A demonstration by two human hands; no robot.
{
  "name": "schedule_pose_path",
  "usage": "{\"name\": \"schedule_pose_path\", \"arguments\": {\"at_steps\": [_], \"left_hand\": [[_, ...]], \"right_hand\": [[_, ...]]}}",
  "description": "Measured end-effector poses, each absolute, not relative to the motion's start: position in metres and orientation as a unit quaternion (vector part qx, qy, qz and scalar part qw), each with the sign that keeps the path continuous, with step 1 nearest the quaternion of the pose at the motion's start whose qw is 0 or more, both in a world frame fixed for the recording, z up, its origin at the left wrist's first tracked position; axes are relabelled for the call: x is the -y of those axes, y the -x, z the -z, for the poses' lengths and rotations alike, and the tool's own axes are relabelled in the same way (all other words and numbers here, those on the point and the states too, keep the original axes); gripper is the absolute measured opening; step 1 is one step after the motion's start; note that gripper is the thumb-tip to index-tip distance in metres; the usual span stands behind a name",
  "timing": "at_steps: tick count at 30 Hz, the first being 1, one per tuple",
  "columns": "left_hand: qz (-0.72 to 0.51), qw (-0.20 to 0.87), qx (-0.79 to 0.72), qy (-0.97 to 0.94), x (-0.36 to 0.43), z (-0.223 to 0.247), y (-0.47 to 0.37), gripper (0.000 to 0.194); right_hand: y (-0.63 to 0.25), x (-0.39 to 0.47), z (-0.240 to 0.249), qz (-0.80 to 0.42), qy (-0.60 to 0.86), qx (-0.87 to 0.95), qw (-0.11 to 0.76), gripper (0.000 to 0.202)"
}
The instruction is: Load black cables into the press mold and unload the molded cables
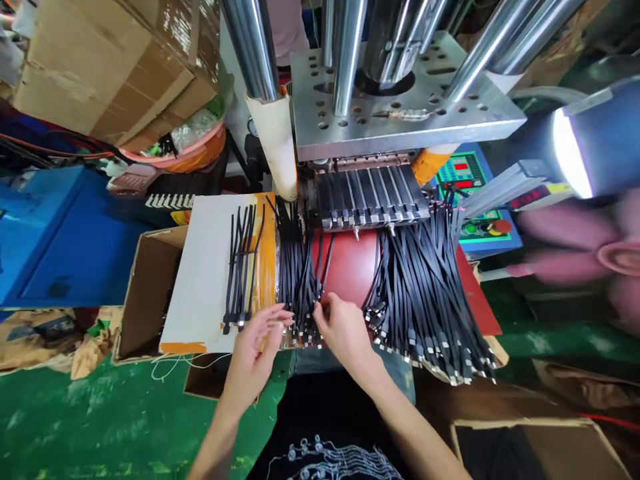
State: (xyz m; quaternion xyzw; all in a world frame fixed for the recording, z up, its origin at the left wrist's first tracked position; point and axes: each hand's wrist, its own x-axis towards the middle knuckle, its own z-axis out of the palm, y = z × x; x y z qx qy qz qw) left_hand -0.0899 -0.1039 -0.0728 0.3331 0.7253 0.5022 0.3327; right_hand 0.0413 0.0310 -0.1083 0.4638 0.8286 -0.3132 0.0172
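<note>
My right hand has its thumb and finger pinched at the connector end of a black cable, at the right edge of a middle bundle of black cables. Loosely curved, with the fingers apart and nothing visible in them, my left hand hovers by the lower end of that bundle. A smaller group of black cables lies on a white board to the left. On the red work surface, a large fanned pile of black cables spreads at the right, metal plugs towards me.
Beyond my hands stands a press with a thick steel plate above a black slotted mould. A control box, a lamp and a blurred pink fan are at the right. Cardboard boxes stand around.
</note>
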Motion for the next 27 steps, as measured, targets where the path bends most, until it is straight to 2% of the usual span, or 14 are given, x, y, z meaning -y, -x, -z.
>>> {"name": "schedule_pose_path", "arguments": {"at_steps": [4,7,10,14,17,19,21,25,27], "left_hand": [[-0.541,0.349,-0.709,-0.289,0.097,0.076,0.065,0.030],[-0.536,0.332,-0.713,-0.307,0.087,0.077,0.060,0.031],[-0.518,0.319,-0.728,-0.316,0.082,0.078,0.064,0.033],[-0.537,0.342,-0.710,-0.299,0.068,0.080,0.068,0.045],[-0.578,0.448,-0.637,-0.243,0.049,0.079,0.064,0.061],[-0.590,0.517,-0.589,-0.195,0.039,0.077,0.060,0.059],[-0.604,0.533,-0.567,-0.171,0.035,0.074,0.057,0.049],[-0.589,0.541,-0.570,-0.190,0.035,0.073,0.050,0.042],[-0.550,0.564,-0.575,-0.220,0.034,0.076,0.045,0.043]], "right_hand": [[-0.036,-0.047,0.111,0.344,-0.471,-0.812,-0.032,0.021],[-0.035,-0.046,0.106,0.322,-0.481,-0.815,-0.009,0.026],[-0.036,-0.043,0.103,0.294,-0.485,-0.824,0.006,0.021],[-0.050,-0.035,0.100,0.329,-0.445,-0.827,-0.104,0.026],[-0.067,-0.024,0.088,0.396,-0.385,-0.815,-0.176,0.024],[-0.082,-0.023,0.075,0.430,-0.355,-0.817,-0.146,0.025],[-0.097,-0.031,0.062,0.413,-0.341,-0.841,-0.078,0.027],[-0.115,-0.066,0.046,0.172,-0.360,-0.914,0.068,0.010],[-0.113,-0.081,0.043,0.097,-0.317,-0.933,0.139,0.016]]}}
